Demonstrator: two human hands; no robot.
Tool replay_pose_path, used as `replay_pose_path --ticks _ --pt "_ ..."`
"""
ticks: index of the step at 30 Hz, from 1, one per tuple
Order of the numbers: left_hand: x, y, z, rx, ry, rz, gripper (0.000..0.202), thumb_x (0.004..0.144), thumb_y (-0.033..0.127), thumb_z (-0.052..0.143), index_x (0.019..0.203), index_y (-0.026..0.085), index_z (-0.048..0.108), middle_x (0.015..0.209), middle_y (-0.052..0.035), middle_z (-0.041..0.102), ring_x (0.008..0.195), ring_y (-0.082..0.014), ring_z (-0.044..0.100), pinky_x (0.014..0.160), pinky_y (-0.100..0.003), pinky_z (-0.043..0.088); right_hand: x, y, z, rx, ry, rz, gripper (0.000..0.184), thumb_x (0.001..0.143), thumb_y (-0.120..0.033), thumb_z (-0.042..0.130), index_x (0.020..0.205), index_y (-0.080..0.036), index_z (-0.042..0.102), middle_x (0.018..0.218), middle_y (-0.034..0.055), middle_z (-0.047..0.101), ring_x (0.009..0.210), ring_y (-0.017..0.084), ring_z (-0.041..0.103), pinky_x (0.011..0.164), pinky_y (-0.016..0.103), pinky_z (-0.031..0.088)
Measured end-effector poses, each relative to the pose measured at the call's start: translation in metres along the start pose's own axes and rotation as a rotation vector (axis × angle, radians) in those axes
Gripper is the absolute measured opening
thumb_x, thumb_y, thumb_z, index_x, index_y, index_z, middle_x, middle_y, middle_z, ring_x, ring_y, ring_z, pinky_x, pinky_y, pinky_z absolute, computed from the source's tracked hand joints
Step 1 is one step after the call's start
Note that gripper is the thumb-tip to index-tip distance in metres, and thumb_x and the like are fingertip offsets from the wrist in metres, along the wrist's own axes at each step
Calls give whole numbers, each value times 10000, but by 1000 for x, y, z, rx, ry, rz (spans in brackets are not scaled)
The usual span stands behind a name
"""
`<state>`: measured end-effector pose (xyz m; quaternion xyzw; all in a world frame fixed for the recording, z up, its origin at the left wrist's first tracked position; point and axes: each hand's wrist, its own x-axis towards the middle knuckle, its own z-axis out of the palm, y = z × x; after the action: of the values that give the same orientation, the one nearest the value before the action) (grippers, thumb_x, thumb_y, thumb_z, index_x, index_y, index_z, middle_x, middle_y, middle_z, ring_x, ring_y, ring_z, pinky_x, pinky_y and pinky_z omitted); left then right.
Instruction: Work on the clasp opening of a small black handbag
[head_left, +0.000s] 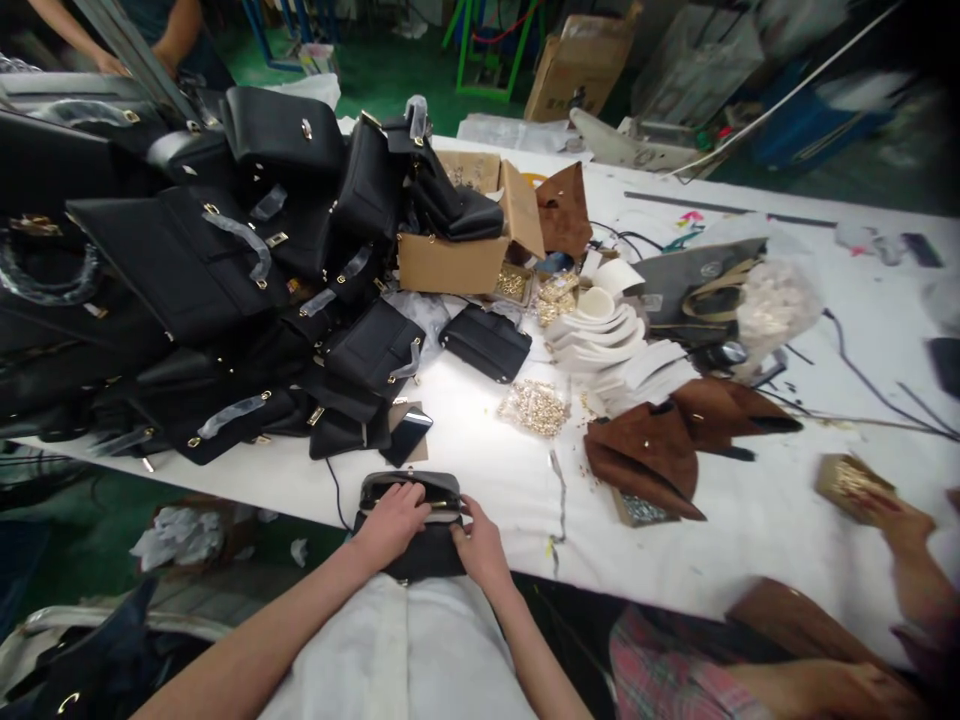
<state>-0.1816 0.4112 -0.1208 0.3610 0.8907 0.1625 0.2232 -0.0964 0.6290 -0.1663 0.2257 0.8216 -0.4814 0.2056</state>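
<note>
Currently both hands are on one small black purse [411, 492], at the near edge of the white table [750, 520], half over the lap.
- Left hand [390, 525]: laid over the top frame, fingers curled down onto it.
- Right hand [480, 545]: clasping the purse's right end, thumb on top.
- Purse mouth looks slightly parted; nothing can be made out inside.

Risks, as judged:
- The purse overhangs the table edge. A loosened grip would likely drop it to the lap or the floor.
- The pile of black handbags [225, 270] leans toward the work spot. A nudge could slide one onto the dark glossy card [409, 432] just beyond the purse.
- The heap of gold fittings [534, 407] lies loose nearby. A sweeping elbow would scatter them.

Containers:
- Cardboard box [450, 262], flaps open: a black bag [457, 210] slumps out of the top.
- Small tray [512, 284] beside the box: gold hardware.
- Clear plastic sack [776, 305]: pale bits, too blurred to identify.
- A co-worker's hand [900, 525] at far right grips a small gold-filled box [851, 480].

Brown suede pieces [645, 455] lie between that hand and the purse.
</note>
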Motion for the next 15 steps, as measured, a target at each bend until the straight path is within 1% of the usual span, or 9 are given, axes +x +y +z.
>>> replay_pose_path --ticks 1,2,4,6,8,10,12,15 --pt "-4 -2 -1 -14 -10 7 98 991 201 643 1085 218 668 1211 -97 601 1142 -291 551 968 -441 433 1 2 1 -14 17 -11 565 913 -271 533 1473 -217 586 1332 94 710 818 159 684 937 360 561" --pt "-8 -4 -2 -37 -13 11 79 1007 213 625 1064 222 678 1203 -93 601 1129 -281 551 955 -433 430 2 4 1 -26 30 -18 522 928 -280 509 1433 -207 621 1323 97 713 827 165 682 943 366 554" --pt "-16 -6 -1 -100 9 -6 99 1022 252 623 1095 230 686 1214 -87 603 1135 -272 551 955 -425 427 4 5 -2 -53 43 -34 477 943 -295 489 1372 -186 665 1306 106 715 865 182 683 963 378 544" --pt "-21 -9 3 -189 59 -65 137 1011 304 664 1120 221 669 1210 -79 612 1138 -265 558 965 -416 429 4 5 -6 -81 44 -57 468 944 -298 488 1353 -177 678 1284 111 720 885 192 682 973 386 538" --pt "-19 -10 7 -276 124 -150 162 1017 342 664 1102 205 650 1177 -72 627 1122 -255 573 965 -403 437 4 2 -9 -95 21 -70 460 951 -304 485 1351 -190 681 1268 102 728 898 195 690 971 381 537" --pt "-13 -13 13 -308 161 -200 161 1042 338 616 1122 204 658 1172 -75 645 1132 -257 585 973 -403 440 4 -1 -12 -84 -8 -59 442 974 -330 473 1344 -217 688 1238 84 744 929 197 707 967 368 539" --pt "-2 -15 19 -278 127 -166 194 1049 323 589 1181 216 683 1189 -86 667 1152 -275 598 991 -424 441 4 -4 -13 -66 -29 -42 431 995 -363 459 1330 -231 695 1211 73 758 970 202 719 968 357 539" --pt "18 -16 26 -200 14 -53 244 1042 314 573 1220 209 703 1179 -113 699 1144 -306 626 1008 -458 452 7 -8 -14 -62 -35 -36 440 1003 -397 455 1326 -228 701 1213 73 762 1006 207 722 974 353 537"
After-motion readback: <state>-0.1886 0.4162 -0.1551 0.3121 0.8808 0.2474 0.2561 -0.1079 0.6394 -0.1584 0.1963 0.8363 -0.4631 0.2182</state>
